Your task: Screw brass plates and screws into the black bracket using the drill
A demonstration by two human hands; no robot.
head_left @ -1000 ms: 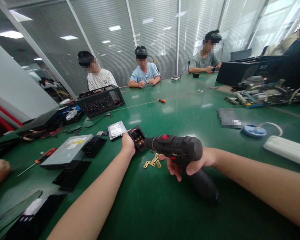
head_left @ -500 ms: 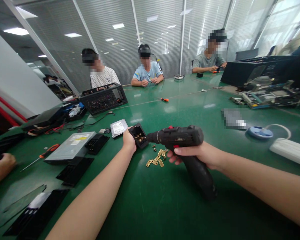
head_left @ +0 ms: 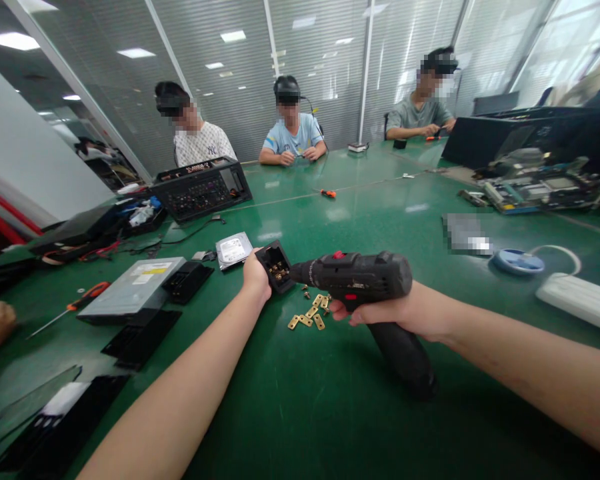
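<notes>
Black drill [head_left: 365,275] inside the curled fingers of our right hand [head_left: 411,311], we are gripping the dark block [head_left: 283,287] by its left side with our left hand [head_left: 256,276].

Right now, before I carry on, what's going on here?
The right hand grips a black cordless drill, pointed toward a black terminal block that the left hand holds; contact is unclear. Loose brass plates lie on the green table below. A hard drive lies just beyond the left hand.

Bare hands [head_left: 255,275], bare forearms [head_left: 195,373]
</notes>
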